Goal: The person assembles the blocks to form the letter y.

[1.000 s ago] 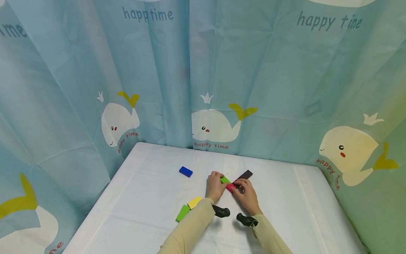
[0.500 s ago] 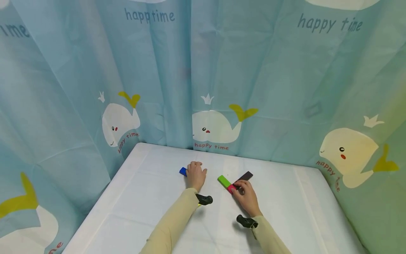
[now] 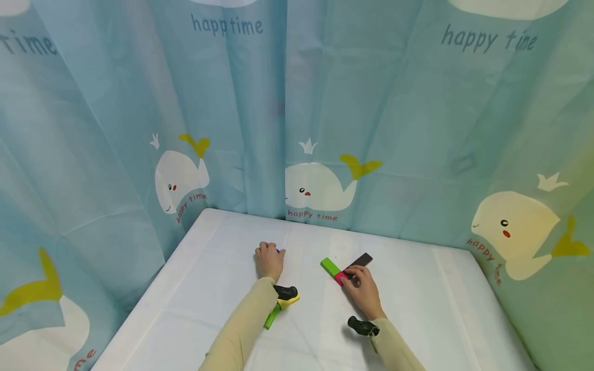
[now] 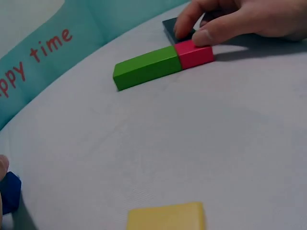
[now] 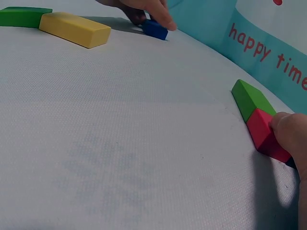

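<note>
In the head view my left hand (image 3: 269, 261) is over the blue block (image 5: 155, 29), covering most of it. In the right wrist view its thumb and fingers are around that block, on the table. My right hand (image 3: 364, 289) rests at the pink-red block (image 4: 194, 53), its thumb on the block's top and its bent fingers at the far side. A green block (image 4: 146, 67) lies end to end with the red one. A dark block (image 3: 360, 262) slants away from the same spot, partly behind the right fingers.
Below the left wrist lie a yellow block (image 5: 75, 29) and another green block (image 3: 272, 316), touching at their ends. The white table (image 3: 417, 309) backs onto a whale-print curtain (image 3: 371, 103). Black camera mounts (image 3: 363, 326) project from both wrists.
My left hand has left the green block beside the red one and moved left to the blue block. The right hand has stayed at the red block.
</note>
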Demonstrator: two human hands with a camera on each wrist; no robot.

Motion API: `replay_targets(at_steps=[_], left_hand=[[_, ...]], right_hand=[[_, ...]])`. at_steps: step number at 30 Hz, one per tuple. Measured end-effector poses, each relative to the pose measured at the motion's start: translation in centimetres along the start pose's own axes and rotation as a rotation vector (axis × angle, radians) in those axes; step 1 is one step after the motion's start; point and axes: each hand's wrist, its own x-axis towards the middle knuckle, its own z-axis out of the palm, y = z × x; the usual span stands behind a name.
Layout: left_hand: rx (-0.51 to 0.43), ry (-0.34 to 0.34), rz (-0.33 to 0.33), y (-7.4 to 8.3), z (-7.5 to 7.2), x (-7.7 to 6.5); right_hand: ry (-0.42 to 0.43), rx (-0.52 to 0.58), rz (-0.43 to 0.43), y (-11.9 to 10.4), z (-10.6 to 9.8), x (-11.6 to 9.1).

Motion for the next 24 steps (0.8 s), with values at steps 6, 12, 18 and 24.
replay_targets(at_steps=[6, 12, 18, 24], left_hand=[[0.001, -0.097, 0.121, 1.2, 0.4, -0.4], [-0.024, -0.212, 0.169, 2.1, 0.9, -0.6], [-0.2, -0.2, 0.134, 2.1, 1.1, -0.6], [-0.282, -0.177, 0.078, 1.4, 1.7, -0.5]], right_hand=[[-0.001, 0.002, 0.017, -0.1, 0.0, -0.1], [-0.011, 0.007, 0.016, -0.2, -0.2, 0.0], [-0.011, 0.01, 0.006, -0.3, -0.2, -0.1], [0.011, 0.008, -0.012, -0.2, -0.1, -0.1]])
